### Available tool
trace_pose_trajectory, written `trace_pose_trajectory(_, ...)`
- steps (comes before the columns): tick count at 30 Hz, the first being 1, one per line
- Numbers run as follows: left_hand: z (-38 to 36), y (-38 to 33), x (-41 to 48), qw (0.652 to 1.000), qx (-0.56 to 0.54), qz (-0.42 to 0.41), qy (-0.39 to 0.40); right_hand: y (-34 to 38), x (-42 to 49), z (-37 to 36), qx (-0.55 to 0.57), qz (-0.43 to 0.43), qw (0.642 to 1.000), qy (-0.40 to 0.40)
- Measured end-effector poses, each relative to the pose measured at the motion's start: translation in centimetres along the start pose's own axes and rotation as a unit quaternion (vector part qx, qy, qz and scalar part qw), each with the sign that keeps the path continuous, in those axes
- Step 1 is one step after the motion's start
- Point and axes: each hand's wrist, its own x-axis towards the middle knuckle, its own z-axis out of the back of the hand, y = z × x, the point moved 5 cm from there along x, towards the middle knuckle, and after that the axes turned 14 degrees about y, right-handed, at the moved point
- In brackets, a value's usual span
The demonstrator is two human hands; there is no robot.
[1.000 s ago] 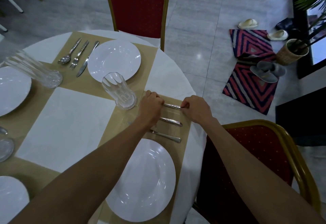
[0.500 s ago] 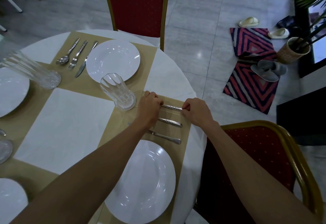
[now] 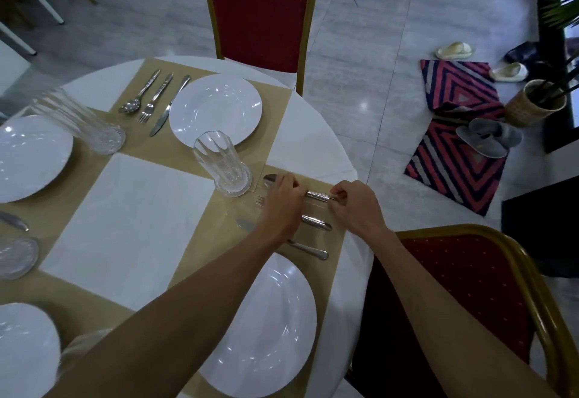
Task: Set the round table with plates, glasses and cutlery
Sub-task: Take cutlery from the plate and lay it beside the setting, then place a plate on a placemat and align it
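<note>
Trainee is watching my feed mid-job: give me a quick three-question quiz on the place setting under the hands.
1. True or false: the left hand and the right hand both grip the spoon.
2. Which piece lies closest to the near plate? A spoon, B fork, C knife.
3. What stands just left of the spoon's bowl in the head view?
Key: 1 true; 2 C; 3 the glass.
</note>
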Motion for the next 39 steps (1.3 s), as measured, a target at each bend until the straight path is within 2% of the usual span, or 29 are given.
trace_pose_trajectory(6,0.2,-0.3,-0.2,0.999,-0.037,0.006,-0.012,0.6,0.0,0.0,0.0,0.006,1.0,-0.01)
trace_pose_trajectory(11,1.9,0.0,-2.7,0.99,-0.123,0.027,-0.056,1.3,-1.9,-0.2,0.015,0.001,1.0,-0.006)
trace_pose_trajectory(13,2.6,0.9,-4.1,0.984,-0.158,0.038,-0.068,1.6,-3.0,-0.9,0.029,0.003,1.0,0.008)
trace_pose_trajectory(17,3.5,3.2,-8.2,0.97,-0.214,0.086,-0.079,3.3,-5.4,-2.0,0.066,0.027,0.997,-0.014)
trace_pose_trajectory(23,3.6,6.1,-14.9,0.959,-0.234,0.139,-0.086,7.0,-9.4,-4.0,0.09,0.039,0.995,0.011)
trace_pose_trajectory(28,3.3,8.0,-20.3,0.954,-0.232,0.175,-0.08,6.0,-13.0,-6.4,0.058,-0.027,0.995,0.081)
trace_pose_trajectory(34,1.4,8.1,-28.1,0.931,-0.257,0.241,-0.093,3.8,-18.0,-9.1,0.07,-0.08,0.988,0.115)
trace_pose_trajectory(39,-1.9,8.6,-31.6,0.919,-0.249,0.306,-0.027,3.5,-19.0,-10.5,0.118,-0.105,0.985,0.074)
